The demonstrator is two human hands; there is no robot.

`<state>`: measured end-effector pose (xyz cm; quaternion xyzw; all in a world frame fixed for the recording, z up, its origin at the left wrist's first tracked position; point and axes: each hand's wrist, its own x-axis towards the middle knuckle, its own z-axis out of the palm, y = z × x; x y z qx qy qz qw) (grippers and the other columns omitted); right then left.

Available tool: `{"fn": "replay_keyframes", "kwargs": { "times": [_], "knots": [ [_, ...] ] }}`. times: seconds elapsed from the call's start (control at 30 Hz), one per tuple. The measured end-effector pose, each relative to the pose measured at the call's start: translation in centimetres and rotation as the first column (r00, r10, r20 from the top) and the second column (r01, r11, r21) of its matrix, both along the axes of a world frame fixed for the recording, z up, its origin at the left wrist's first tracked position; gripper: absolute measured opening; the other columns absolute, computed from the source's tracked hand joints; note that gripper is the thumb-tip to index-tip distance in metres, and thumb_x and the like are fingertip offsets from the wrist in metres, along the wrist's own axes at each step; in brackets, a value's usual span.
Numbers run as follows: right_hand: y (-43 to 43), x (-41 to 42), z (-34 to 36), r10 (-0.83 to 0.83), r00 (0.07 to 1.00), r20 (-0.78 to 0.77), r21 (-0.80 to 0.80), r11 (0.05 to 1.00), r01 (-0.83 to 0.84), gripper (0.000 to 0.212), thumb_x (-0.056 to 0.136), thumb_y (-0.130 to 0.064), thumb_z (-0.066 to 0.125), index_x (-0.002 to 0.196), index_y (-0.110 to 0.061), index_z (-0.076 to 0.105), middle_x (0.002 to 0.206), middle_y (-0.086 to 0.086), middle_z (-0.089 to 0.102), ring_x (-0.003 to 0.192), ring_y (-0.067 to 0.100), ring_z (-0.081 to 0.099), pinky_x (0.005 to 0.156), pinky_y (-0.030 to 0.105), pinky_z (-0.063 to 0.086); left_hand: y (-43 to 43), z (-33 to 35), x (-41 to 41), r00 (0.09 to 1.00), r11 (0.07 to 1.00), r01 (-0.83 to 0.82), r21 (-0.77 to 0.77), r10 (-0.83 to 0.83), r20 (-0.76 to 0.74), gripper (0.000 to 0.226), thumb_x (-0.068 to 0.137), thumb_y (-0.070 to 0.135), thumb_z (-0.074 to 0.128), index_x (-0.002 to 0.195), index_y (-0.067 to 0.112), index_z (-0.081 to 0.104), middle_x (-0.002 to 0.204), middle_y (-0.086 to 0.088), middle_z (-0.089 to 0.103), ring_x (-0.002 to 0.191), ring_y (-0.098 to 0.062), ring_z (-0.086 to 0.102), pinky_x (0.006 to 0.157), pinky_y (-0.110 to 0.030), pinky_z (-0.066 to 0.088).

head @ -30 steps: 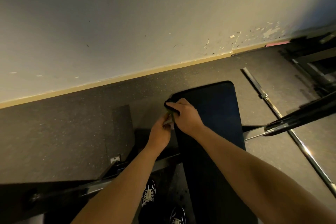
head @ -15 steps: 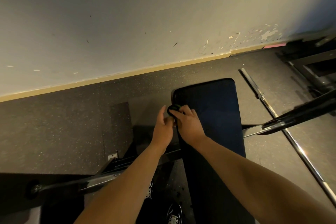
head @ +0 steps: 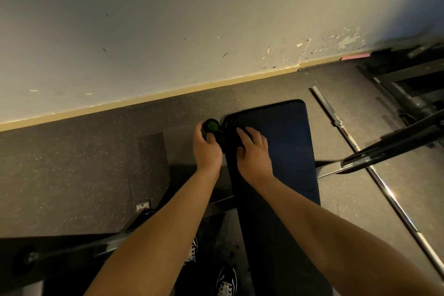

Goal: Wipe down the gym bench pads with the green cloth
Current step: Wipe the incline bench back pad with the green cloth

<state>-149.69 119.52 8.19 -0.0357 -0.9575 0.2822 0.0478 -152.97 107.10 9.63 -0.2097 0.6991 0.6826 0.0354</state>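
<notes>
Whereas the 2 hands met over the cloth at the bench pad's far left corner 0.5 s ago, they now sit apart. The left hand (head: 206, 145) curls round the bunched green cloth (head: 212, 126) just off that corner, while the right hand (head: 252, 149) lies on the bench pad (head: 288, 146), fingers loosely spread, gripping nothing that can be made out. The cloth seems to have passed to the left hand, likely for regathering before another stroke. The pad is a long, dark, smooth-skinned slab with rounded corners. The cloth is soft, crumpled into 1 small wad.
</notes>
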Motion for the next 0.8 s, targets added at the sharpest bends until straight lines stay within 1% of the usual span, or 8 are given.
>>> {"fn": "replay_keyframes", "kwargs": {
  "times": [0.07, 0.1, 0.2, 0.27, 0.43, 0.57, 0.7, 0.8],
  "knots": [
    [0.2, 0.2, -0.3, -0.007, 1.0, 0.03, 0.042, 0.999, 0.006, 0.06, 0.097, -0.01, 0.049, 0.153, -0.028, 0.034, 0.157, -0.003, 0.03, 0.141, 0.02, 0.024, 0.096, 0.039, 0.052, 0.6, 0.5, -1.1, 0.996, 0.997, 0.073, -0.039, -0.075, -0.054, 0.046, 0.107, 0.016, 0.041, 0.15, 0.032, 0.038, 0.153, 0.001, 0.042, 0.14, -0.022, 0.042, 0.112, -0.039, 0.042],
    [0.2, 0.3, -0.4, -0.015, 0.999, 0.032, 0.055, 0.998, 0.013, 0.063, 0.096, -0.009, 0.049, 0.153, -0.03, 0.033, 0.157, -0.005, 0.029, 0.141, 0.02, 0.023, 0.093, 0.037, 0.053, 1.1, 0.6, -1.4, 0.988, 0.99, 0.135, -0.05, -0.138, -0.071, 0.048, 0.107, 0.017, 0.04, 0.152, 0.034, 0.034, 0.157, 0.001, 0.037, 0.143, -0.021, 0.038, 0.112, -0.035, 0.039],
    [-0.3, 0.4, -0.7, -0.037, 0.998, 0.04, 0.053, 0.998, 0.035, 0.069, 0.094, -0.007, 0.053, 0.155, -0.031, 0.029, 0.16, -0.006, 0.026, 0.143, 0.02, 0.019, 0.1, 0.036, 0.047, 2.3, 0.5, -1.5, 0.964, 0.966, 0.244, -0.091, -0.251, -0.085, 0.05, 0.109, 0.023, 0.035, 0.157, 0.033, 0.024, 0.163, 0.0, 0.023, 0.145, -0.02, 0.032, 0.102, -0.024, 0.033],
    [-0.7, 0.4, -0.9, -0.048, 0.998, 0.037, 0.043, 0.998, 0.046, 0.071, 0.093, -0.007, 0.055, 0.155, -0.03, 0.028, 0.161, -0.005, 0.025, 0.143, 0.02, 0.019, 0.107, 0.038, 0.044, 2.7, -0.3, -1.4, 0.966, 0.968, 0.228, -0.108, -0.239, -0.095, 0.048, 0.11, 0.024, 0.034, 0.157, 0.029, 0.027, 0.161, -0.002, 0.027, 0.144, -0.02, 0.035, 0.102, -0.024, 0.033],
    [-0.7, 0.4, -1.4, -0.04, 0.999, 0.036, 0.062, 0.997, 0.037, 0.074, 0.093, -0.008, 0.058, 0.156, -0.029, 0.026, 0.161, -0.003, 0.023, 0.142, 0.022, 0.018, 0.101, 0.041, 0.05, 2.6, -1.3, -0.7, 0.984, 0.981, 0.177, -0.082, -0.179, -0.012, 0.045, 0.11, 0.027, 0.029, 0.154, 0.022, 0.031, 0.149, -0.006, 0.047, 0.135, -0.023, 0.047, 0.098, -0.028, 0.037],
    [-0.8, 0.5, -1.8, -0.03, 0.999, 0.024, 0.084, 0.996, 0.028, 0.07, 0.096, -0.011, 0.054, 0.156, -0.028, 0.025, 0.161, 0.0, 0.022, 0.142, 0.023, 0.015, 0.103, 0.044, 0.049, 2.4, -3.3, 1.9, 0.967, 0.975, 0.215, -0.06, -0.204, 0.152, 0.042, 0.11, 0.032, 0.025, 0.149, 0.023, 0.037, 0.139, -0.009, 0.056, 0.12, -0.024, 0.056, 0.095, -0.034, 0.042],
    [-0.8, 0.5, -1.9, -0.037, 0.999, 0.026, 0.075, 0.997, 0.035, 0.065, 0.099, -0.015, 0.049, 0.157, -0.029, 0.023, 0.161, 0.0, 0.02, 0.143, 0.022, 0.014, 0.105, 0.043, 0.046, 2.4, -4.7, 3.7, 0.93, 0.966, 0.255, -0.049, -0.231, 0.284, 0.044, 0.109, 0.036, 0.023, 0.148, 0.02, 0.038, 0.138, -0.012, 0.056, 0.122, -0.032, 0.055, 0.105, -0.046, 0.044],
    [-0.6, 0.9, -1.9, -0.022, 1.0, 0.017, 0.076, 0.997, 0.021, 0.066, 0.098, -0.013, 0.05, 0.156, -0.028, 0.024, 0.16, 0.001, 0.023, 0.143, 0.025, 0.02, 0.1, 0.042, 0.05, 2.2, -4.3, 3.1, 0.943, 0.974, 0.215, -0.071, -0.188, 0.273, 0.041, 0.109, 0.034, 0.026, 0.144, 0.018, 0.043, 0.133, -0.01, 0.059, 0.113, -0.028, 0.058, 0.098, -0.041, 0.046]
  ]
}}
